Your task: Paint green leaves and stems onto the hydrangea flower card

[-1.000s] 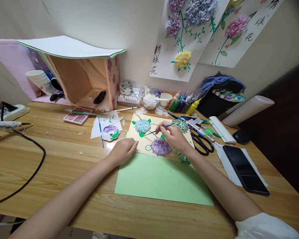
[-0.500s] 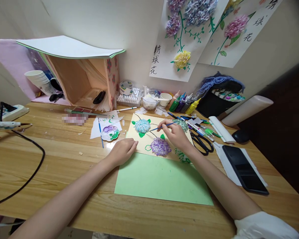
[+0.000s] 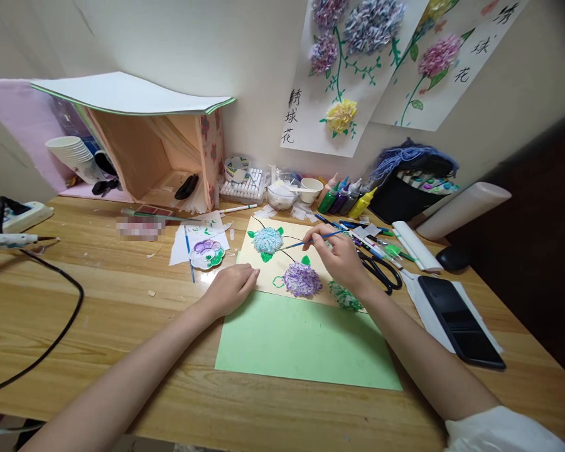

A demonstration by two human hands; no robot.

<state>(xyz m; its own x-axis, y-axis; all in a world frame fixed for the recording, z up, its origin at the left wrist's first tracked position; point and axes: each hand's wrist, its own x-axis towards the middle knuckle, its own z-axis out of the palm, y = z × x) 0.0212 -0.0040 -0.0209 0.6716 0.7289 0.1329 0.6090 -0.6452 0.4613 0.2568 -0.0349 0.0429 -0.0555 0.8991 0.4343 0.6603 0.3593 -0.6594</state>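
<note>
My right hand (image 3: 335, 256) pinches a thin blue paintbrush (image 3: 322, 238), held slantwise over a cream sheet (image 3: 260, 276). The brush tip is beside the light blue textured flower (image 3: 267, 240), close to a dark stem line; whether it touches the paper I cannot tell. Below the brush on the sheet is a purple flower (image 3: 302, 279), and a green one (image 3: 346, 295) lies partly under my right forearm. My left hand (image 3: 230, 289) rests at the sheet's left edge, fingers curled together with nothing visible in them. A green sheet (image 3: 306, 342) lies beneath the cream one.
A flower-shaped paint palette (image 3: 207, 253) and another brush (image 3: 189, 254) lie left. Right are black scissors (image 3: 381, 273), pens, and a phone (image 3: 459, 320). Paint bottles (image 3: 348, 199), a bowl (image 3: 281, 196) and a paper cup (image 3: 311, 188) stand behind. A glue gun (image 3: 9, 240) with cord is far left.
My right hand and the paintbrush have shifted slightly right, the tip moving a little away from the light blue flower. My left hand stays in place.
</note>
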